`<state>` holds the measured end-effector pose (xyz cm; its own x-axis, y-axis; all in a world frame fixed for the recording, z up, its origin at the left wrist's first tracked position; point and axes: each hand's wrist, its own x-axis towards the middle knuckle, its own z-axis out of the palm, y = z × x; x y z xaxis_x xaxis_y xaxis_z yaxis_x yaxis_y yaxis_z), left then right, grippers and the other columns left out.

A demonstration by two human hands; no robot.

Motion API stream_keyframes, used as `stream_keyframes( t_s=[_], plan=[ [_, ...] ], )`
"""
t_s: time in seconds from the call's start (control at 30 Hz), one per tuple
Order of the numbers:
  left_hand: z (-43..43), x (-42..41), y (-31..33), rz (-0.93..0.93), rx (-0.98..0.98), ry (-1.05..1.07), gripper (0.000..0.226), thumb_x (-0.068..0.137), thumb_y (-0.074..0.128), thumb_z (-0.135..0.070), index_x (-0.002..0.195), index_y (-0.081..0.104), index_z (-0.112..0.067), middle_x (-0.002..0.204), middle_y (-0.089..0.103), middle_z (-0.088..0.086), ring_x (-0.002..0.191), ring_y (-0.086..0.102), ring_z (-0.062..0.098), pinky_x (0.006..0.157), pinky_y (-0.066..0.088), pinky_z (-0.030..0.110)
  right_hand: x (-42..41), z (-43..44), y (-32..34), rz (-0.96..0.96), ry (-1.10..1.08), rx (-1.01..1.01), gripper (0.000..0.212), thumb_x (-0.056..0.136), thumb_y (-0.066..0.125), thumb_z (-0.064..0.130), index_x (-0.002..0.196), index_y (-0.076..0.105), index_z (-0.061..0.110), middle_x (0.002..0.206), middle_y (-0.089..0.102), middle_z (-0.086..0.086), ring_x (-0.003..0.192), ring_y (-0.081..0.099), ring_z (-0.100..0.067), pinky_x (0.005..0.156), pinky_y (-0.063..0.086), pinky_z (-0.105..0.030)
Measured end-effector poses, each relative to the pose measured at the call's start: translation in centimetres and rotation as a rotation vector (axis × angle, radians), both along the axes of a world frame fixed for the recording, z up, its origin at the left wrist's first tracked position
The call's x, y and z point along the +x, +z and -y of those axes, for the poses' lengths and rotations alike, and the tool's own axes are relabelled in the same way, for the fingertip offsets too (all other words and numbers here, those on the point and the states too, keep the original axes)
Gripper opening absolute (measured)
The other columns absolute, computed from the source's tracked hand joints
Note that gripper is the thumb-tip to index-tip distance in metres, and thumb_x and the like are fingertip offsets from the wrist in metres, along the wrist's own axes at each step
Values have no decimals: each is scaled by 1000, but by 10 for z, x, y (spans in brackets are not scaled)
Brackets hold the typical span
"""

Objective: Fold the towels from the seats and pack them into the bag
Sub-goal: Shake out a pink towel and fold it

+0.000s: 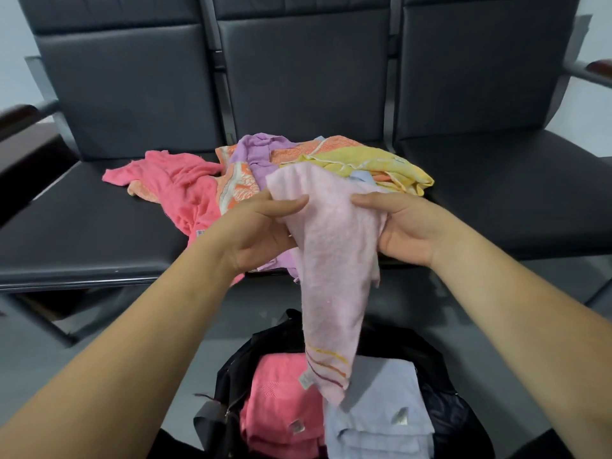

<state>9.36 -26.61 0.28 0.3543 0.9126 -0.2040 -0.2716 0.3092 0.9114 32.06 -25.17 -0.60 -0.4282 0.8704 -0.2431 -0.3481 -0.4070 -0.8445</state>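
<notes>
At the centre of the frame I have the pale pink towel [331, 260] gripped in both hands. My left hand [261, 226] pinches its upper left edge and my right hand [400, 230] clutches the right edge. The striped end hangs over the black bag [447, 402] at the bottom, which holds a folded coral towel [284, 402] beside a folded light blue towel [381, 412]. Above, a loose pile of towels [251, 154] lies on the dark seats [99, 226].

Both hands hold a pale pink towel [331, 260] up above the black bag [440, 366]: the left hand [261, 233] grips one upper edge, the right hand [394, 226] the other. Its striped end hangs over folded pink [281, 402] and blue [381, 409] towels in the bag, with loose towels [251, 167] heaped on the dark seats [99, 210] behind
</notes>
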Motion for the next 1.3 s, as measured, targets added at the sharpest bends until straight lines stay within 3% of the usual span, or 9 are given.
stream_keyframes(
  t_s=[0.1,0.3,0.47,0.53,0.63,0.8,1.0,1.1,1.3],
  plan=[
    [-2,-9,0,-323,48,41,28,94,63,-4,121,67,-3,116,73,15,102,71,27,90,60,39,8,-4,2,187,-100,101,37,90,70,1,127,67,0,124,71,-16,117,69,-30,104,52,-47],
    [-7,-16,4,-348,41,197,15,96,66,-17,94,73,-4,83,75,6,73,70,18,63,59,26,15,-7,10,363,-196,27,36,84,77,0,119,70,1,112,76,-14,99,76,-27,90,59,-45],
    [-4,-5,8,-3,29,215,13,97,62,-17,105,72,-13,105,74,5,94,69,18,91,55,34,21,-10,19,-60,-112,-16,47,90,65,9,137,61,4,134,67,-11,124,65,-23,102,55,-38],
    [-3,-5,11,77,119,176,20,96,60,-8,113,70,-12,110,74,5,97,72,16,88,59,31,25,-12,21,-77,-100,39,53,87,65,13,139,60,4,141,62,-12,130,60,-23,105,51,-41],
    [-4,-12,10,-82,303,227,25,93,63,-5,118,69,-6,107,77,7,98,73,17,81,58,25,29,-14,20,158,-130,158,39,93,64,10,131,65,4,131,69,-13,121,66,-29,102,51,-51],
    [0,-16,5,-704,692,426,9,95,71,-17,100,78,-19,90,77,11,82,72,22,81,57,43,26,-13,20,370,-277,252,18,96,65,6,112,72,6,106,77,-13,90,76,-25,77,63,-40],
    [0,-12,6,-326,419,396,16,97,65,-14,108,76,-8,102,77,9,93,71,21,87,58,38,26,-9,26,-6,-181,114,44,90,67,14,131,64,1,129,70,-12,116,69,-20,90,60,-32],
    [1,-12,6,-149,374,288,23,98,58,-1,118,69,-3,110,75,10,105,71,22,87,57,30,28,-8,28,79,-97,188,44,91,64,9,133,62,-4,131,67,-16,119,67,-26,94,59,-37],
    [-1,-18,6,-570,534,383,11,98,65,-11,104,75,-10,95,79,9,95,75,25,87,61,36,34,-12,22,405,-279,280,11,95,68,8,93,78,14,95,77,-9,83,72,-26,72,57,-39]
  ],
)
